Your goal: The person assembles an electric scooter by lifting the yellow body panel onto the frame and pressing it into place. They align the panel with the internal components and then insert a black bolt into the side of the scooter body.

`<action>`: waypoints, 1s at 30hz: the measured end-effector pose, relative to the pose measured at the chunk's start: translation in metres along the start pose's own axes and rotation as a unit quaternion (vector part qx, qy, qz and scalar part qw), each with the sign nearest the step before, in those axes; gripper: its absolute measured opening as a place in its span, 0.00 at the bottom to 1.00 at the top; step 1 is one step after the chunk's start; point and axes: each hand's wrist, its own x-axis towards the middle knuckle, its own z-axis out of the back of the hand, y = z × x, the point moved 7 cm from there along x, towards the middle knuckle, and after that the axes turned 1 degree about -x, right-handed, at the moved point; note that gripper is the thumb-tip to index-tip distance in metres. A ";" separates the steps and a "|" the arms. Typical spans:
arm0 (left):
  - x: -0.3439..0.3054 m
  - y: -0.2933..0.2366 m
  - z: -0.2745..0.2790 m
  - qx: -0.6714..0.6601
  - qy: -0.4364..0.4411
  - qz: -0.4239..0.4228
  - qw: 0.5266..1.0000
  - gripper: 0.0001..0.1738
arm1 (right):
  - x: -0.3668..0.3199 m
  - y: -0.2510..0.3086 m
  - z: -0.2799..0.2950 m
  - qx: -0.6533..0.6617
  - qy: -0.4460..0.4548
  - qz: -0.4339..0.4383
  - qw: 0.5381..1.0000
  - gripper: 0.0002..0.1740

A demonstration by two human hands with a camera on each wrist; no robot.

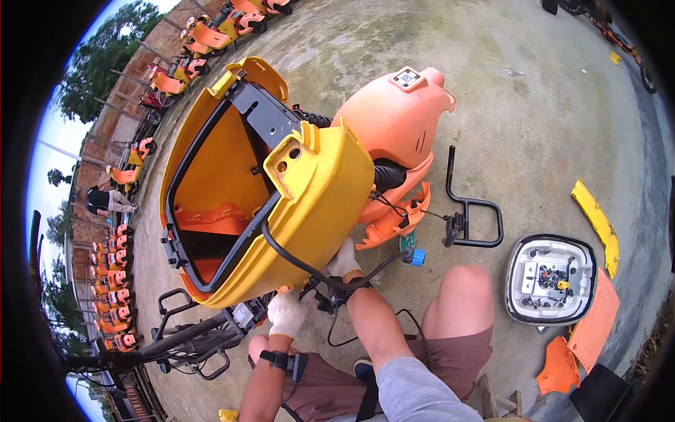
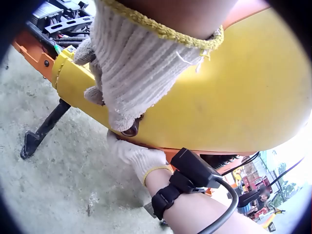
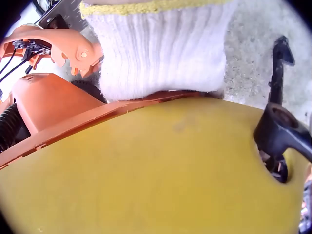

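Note:
A yellow body shell [image 1: 330, 190] with orange lower trim lies tilted before the person. The white-gloved left hand [image 1: 286, 314] is at the shell's lower edge; in the left wrist view that hand [image 2: 139, 68] lies against the yellow surface beside a dark oval opening, some fingertips bent, its grip unclear. The gloved right hand [image 1: 343, 259] reaches under the shell's edge. In the right wrist view its glove [image 3: 163, 53] meets the orange trim [image 3: 73, 124], with the fingers hidden behind. A black part [image 3: 280, 129] stands at a hole in the shell.
A black cable [image 1: 295, 264] crosses the shell. Right of the person are a white tray [image 1: 518, 281] of small parts, a yellow strip [image 1: 596, 221] and orange panels [image 1: 594, 320]. A black tubular frame [image 1: 484, 243] lies on the ground. Scooters [image 1: 112, 288] line the left.

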 end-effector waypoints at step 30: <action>-0.155 -0.029 0.260 -0.251 -0.476 -0.364 0.760 0.17 | -0.147 0.104 -0.091 -0.256 -0.077 0.355 0.896 0.20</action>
